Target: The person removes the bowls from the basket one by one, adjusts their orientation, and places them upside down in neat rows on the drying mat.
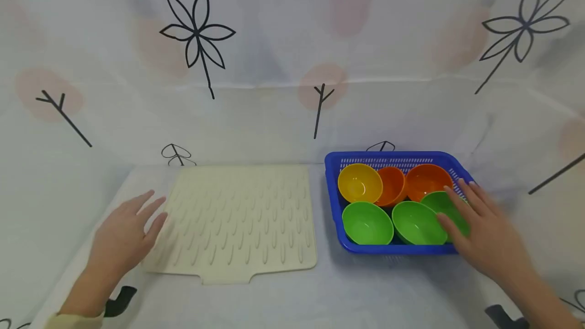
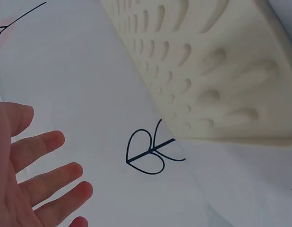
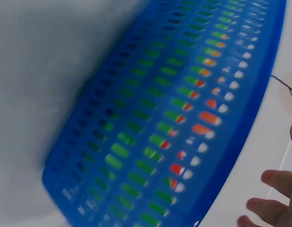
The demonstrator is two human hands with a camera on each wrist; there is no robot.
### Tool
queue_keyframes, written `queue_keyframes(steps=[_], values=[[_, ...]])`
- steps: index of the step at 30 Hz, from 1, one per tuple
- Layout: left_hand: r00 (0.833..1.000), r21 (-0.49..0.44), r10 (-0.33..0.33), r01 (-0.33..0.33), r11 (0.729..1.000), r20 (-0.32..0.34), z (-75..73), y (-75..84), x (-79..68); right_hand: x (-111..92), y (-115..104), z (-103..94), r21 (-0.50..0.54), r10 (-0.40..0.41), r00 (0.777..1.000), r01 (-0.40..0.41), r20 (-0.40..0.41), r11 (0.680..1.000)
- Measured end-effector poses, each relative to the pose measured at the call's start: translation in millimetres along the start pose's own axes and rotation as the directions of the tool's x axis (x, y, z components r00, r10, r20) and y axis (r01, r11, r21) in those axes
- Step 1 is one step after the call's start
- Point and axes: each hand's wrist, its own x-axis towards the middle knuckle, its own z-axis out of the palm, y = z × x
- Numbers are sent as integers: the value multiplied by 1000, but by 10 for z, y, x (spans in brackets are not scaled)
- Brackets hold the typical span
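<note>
A cream board (image 1: 225, 263) with rows of small raised ridges and a tab at its front lies flat on the left of the table. My left hand (image 1: 122, 237), fingers spread and holding nothing, hovers at the board's left edge. To the right stands a blue perforated basket (image 1: 397, 249) of small bowls: a yellow bowl (image 1: 360, 182), two orange bowls (image 1: 427, 179) and three green bowls (image 1: 367, 222). Over the basket's right side my right hand (image 1: 491, 237) is spread, its fingertips overlapping the rightmost green bowl (image 1: 441, 204) in the head view. Bowl colours show through the basket's slots in the right wrist view.
White cloth (image 1: 292, 303) printed with black plant drawings and pale pink spots covers the table and hangs behind it as a backdrop (image 1: 265, 116). A strip of cloth separates the board from the basket. Dark printed marks (image 1: 121, 301) show near each forearm.
</note>
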Motion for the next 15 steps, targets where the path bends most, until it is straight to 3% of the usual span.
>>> queue_keyframes(steps=[4, 7, 11, 15], values=[[999, -67, -47, 49, 997, 25, 50, -7, 35, 83, -54, -44, 187, 51, 998, -55, 28, 981], [994, -128, -93, 100, 987, 57, 119, -57, 96, 159, -95, -80, 271, 87, 995, -99, 53, 957], [984, -203, -151, 167, 965, 94, 248, -167, 165, 265, -144, -131, 304, 125, 989, -143, 78, 942], [973, -208, -181, 209, 955, 145, 377, -250, 208, 388, -187, -154, 332, 159, 979, -193, 127, 923]])
